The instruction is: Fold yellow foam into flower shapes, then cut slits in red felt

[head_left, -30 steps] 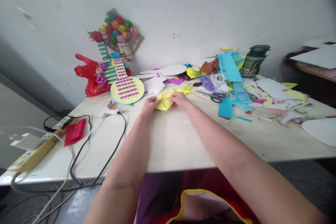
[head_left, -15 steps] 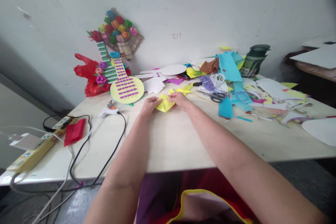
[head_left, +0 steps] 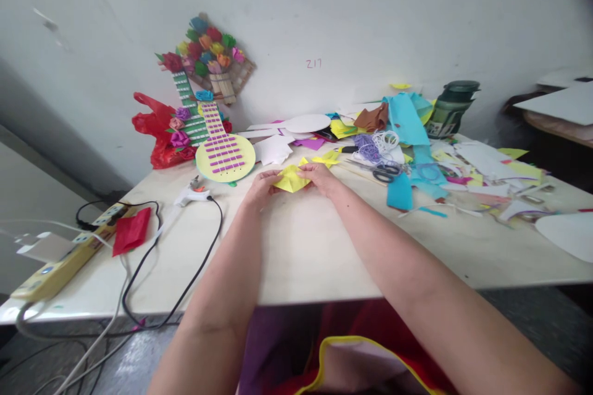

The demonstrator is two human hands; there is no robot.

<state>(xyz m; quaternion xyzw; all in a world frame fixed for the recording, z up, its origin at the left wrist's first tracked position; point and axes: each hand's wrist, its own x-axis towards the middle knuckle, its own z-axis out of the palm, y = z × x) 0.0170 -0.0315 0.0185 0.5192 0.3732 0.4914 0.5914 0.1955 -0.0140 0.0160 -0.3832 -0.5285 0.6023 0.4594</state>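
A small piece of creased yellow paper [head_left: 292, 179] is held between my two hands, just above the white table. My left hand [head_left: 265, 186] pinches its left edge, and my right hand [head_left: 319, 178] pinches its upper right edge. More yellow paper [head_left: 328, 158] lies behind my right hand. Farther back stands a guitar-shaped craft piece [head_left: 225, 157] with a round pale-yellow body and purple strips. To the right of my right hand lie scissors [head_left: 385, 171] with dark handles.
A glue gun [head_left: 191, 194] with a black cord lies on the left, near a power strip [head_left: 69, 262] and a red packet [head_left: 132, 231]. Blue paper [head_left: 407, 117], purple yarn [head_left: 367, 147], paper scraps and a green bottle [head_left: 451, 110] crowd the back right.
The lower point of the yellow paper has risen slightly, so the sheet looks flatter and more tilted. Both hands keep their hold in nearly the same place.
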